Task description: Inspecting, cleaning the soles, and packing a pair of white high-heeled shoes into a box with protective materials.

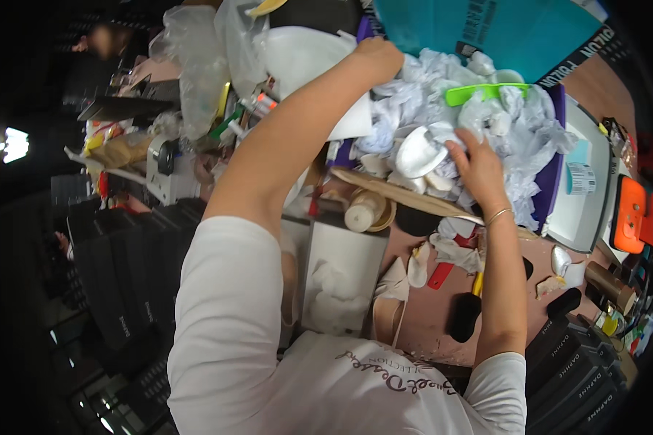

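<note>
A purple bin [553, 192] full of crumpled white tissue paper [537, 134] stands in front of me. My right hand [480, 168] is down in it, thumb and fingers apart, touching the paper beside a smooth white oval piece [419, 154]. At the bin's far left edge, my left hand [379, 61] is curled with its fingertips turned away; what it grips, if anything, is hidden. A bright green strip-shaped piece [479, 94] lies on the paper beyond my right hand.
A teal carton [457, 32] rises behind the bin. Nearer me are an open white box [341, 279], a beige shoe [389, 308], a black-headed brush with a yellow handle [465, 315] and a brown bottle [609, 285]. Black boxes are stacked left [134, 268] and right [577, 373].
</note>
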`<action>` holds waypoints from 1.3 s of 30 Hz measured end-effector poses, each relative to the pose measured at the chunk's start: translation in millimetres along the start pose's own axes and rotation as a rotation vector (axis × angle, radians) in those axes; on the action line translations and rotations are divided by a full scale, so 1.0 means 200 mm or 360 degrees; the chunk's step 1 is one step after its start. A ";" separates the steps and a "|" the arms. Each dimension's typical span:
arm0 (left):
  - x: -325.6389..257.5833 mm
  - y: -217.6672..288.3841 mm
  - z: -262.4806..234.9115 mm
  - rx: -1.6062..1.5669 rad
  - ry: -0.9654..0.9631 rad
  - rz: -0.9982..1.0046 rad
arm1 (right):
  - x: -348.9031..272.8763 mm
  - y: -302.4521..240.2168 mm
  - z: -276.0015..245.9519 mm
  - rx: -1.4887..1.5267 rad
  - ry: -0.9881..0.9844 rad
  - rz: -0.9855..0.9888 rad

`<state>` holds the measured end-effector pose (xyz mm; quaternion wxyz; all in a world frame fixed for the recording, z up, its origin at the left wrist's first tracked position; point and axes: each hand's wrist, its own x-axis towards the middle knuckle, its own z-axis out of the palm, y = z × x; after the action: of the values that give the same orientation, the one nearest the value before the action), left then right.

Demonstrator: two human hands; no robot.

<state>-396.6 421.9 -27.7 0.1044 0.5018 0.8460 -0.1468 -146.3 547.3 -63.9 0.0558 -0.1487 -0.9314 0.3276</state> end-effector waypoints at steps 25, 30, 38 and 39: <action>-0.38 0.25 0.10 -0.0274 -0.0491 0.0395 | 0.03 -0.02 -0.04 0.0017 0.0038 0.0061; -0.23 0.09 -0.06 -0.1071 -0.0138 0.0367 | 0.03 0.00 -0.03 0.0023 0.0059 0.0044; -0.31 0.17 -0.24 -0.0650 0.0357 0.0158 | 0.03 0.01 -0.02 0.0009 0.0017 0.0061; -0.34 0.18 -0.26 -0.0621 0.0035 0.0166 | 0.03 0.02 -0.02 0.0010 0.0027 0.0075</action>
<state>-333.9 401.5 37.5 0.1978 0.5166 0.8325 0.0311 -150.8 554.3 -62.6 0.0564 -0.1730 -0.9262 0.3303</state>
